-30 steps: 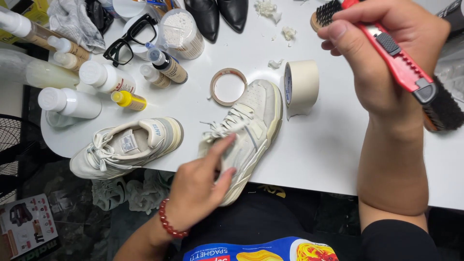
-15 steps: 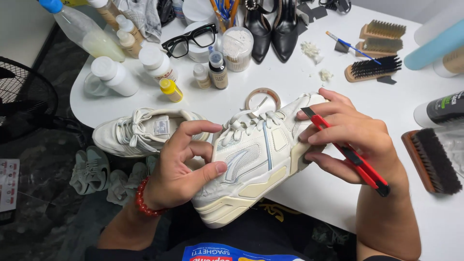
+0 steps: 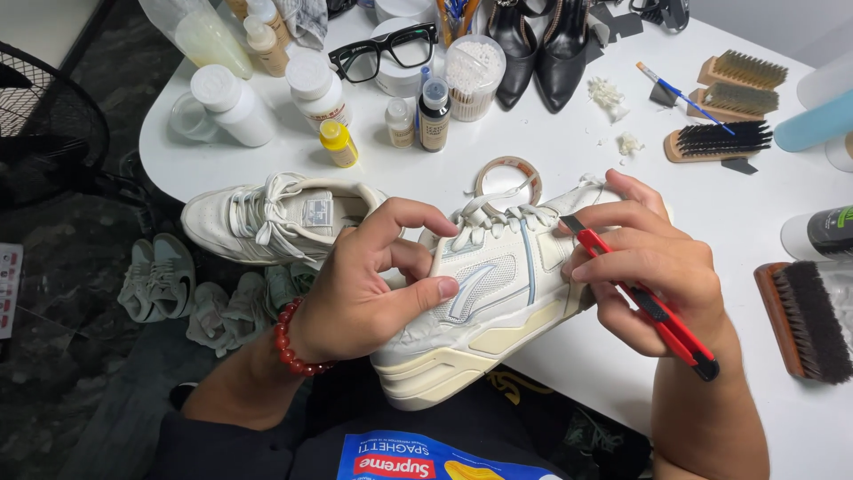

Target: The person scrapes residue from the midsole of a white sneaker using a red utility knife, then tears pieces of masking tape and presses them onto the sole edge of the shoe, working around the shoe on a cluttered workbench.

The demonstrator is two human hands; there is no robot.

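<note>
- sneaker [image 3: 498, 293]: off-white upper, cream sole, pale blue trim;
- utility knife [image 3: 644, 302]: red with black;
- bead bracelet [image 3: 289, 342]: dark red;
- second sneaker [image 3: 275, 218]: off-white;
- table [image 3: 737, 204]: white;
- small bottle [image 3: 338, 142]: yellow;
- heels [image 3: 538, 44]: black

Left hand [image 3: 373, 289]: bare; a bracelet [image 3: 293, 349] of round red beads is worn at the wrist. Right hand [image 3: 653, 267]: bare, no sleeve. Dark clothing [image 3: 267, 444] is worn below.
</note>
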